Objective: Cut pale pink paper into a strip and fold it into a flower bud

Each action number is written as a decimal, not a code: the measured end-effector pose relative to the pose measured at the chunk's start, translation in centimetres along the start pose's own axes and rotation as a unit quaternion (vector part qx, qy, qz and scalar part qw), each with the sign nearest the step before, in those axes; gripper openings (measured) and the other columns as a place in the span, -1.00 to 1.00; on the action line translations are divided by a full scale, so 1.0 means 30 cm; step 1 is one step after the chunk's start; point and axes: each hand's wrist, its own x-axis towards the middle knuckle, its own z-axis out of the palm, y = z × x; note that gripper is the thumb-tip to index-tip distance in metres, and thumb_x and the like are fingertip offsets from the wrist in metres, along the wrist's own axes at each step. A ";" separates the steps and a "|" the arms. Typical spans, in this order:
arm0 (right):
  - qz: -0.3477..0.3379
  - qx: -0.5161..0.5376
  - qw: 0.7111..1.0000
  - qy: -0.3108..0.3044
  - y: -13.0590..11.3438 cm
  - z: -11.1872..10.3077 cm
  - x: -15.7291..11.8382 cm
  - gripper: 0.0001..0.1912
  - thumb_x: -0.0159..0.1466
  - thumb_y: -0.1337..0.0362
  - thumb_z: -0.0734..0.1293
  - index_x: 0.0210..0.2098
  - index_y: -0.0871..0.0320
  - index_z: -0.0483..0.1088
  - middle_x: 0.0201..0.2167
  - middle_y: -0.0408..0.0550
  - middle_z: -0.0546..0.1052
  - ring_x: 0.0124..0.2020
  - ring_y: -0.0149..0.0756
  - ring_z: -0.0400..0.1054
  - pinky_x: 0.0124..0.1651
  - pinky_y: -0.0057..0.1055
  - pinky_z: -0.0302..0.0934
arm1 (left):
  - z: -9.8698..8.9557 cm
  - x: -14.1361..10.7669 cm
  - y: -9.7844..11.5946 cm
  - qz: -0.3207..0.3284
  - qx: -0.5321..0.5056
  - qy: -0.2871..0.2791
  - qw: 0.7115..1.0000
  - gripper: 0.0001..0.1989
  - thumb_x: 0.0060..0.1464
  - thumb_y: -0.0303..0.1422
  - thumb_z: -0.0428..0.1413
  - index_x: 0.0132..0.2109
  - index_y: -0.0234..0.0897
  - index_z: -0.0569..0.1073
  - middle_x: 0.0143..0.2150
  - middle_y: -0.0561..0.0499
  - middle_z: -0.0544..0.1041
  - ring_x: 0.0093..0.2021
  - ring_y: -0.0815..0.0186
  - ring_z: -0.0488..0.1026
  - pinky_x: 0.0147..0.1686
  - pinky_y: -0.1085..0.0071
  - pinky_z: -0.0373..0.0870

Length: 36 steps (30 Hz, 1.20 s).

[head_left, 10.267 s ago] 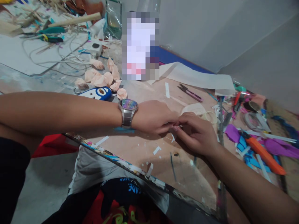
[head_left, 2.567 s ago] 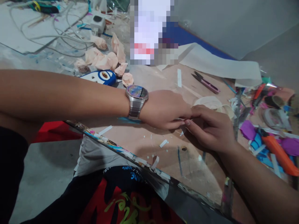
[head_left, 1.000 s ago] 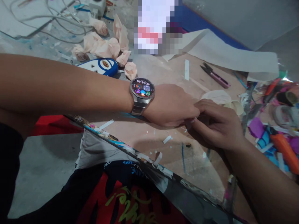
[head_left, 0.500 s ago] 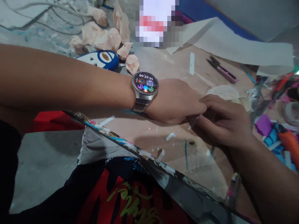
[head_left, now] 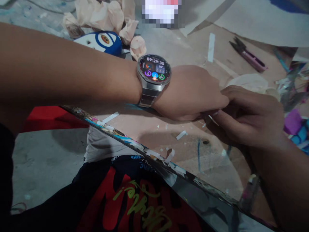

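My left hand, with a smartwatch on its wrist, reaches across the tabletop, its fingers curled under and mostly hidden. My right hand meets it at the fingertips, thumb and fingers pinched together. Whatever lies between the fingers is too small and shaded to name. Just beyond the right hand lies a pale, thin, rounded sheet, partly covered by it. Farther off rest thread snips with a pink handle and dark blades. A white paper strip lies left of the snips.
Crumpled cream paper flowers sit at the back left, by a blue and white tool half behind my forearm. Large pale sheets cover the back right. Purple and blue scraps lie far right. The table edge runs diagonally before my lap.
My view has shifted, so the snips, paper flowers and sheets appear higher in it. Both hands stay joined at the fingertips, in nearly the same pose.
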 end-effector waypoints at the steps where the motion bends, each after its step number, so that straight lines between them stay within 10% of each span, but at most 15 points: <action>1: 0.002 -0.004 1.000 0.001 0.000 -0.001 0.000 -0.97 0.29 0.35 0.38 -0.27 0.13 0.44 -0.38 -0.08 0.50 -0.41 -0.44 0.33 -0.27 -0.38 0.15 | -0.001 -0.001 0.000 -0.001 0.000 0.001 1.000 -0.64 0.34 -0.35 0.02 0.15 -0.31 0.56 0.07 -0.24 0.64 0.02 -0.07 0.61 -0.36 0.24 -0.05; 36: -0.014 -0.028 0.999 0.025 0.003 0.000 -0.004 -0.95 0.31 0.33 0.40 -0.21 0.13 0.48 -0.40 -0.12 0.51 -0.40 -0.45 0.37 -0.29 -0.43 0.17 | -0.034 0.005 -0.008 -0.023 -0.037 -0.014 0.999 -0.64 0.38 -0.32 -0.04 0.10 -0.27 0.59 0.04 -0.17 0.66 -0.08 0.09 0.59 -0.30 0.25 0.09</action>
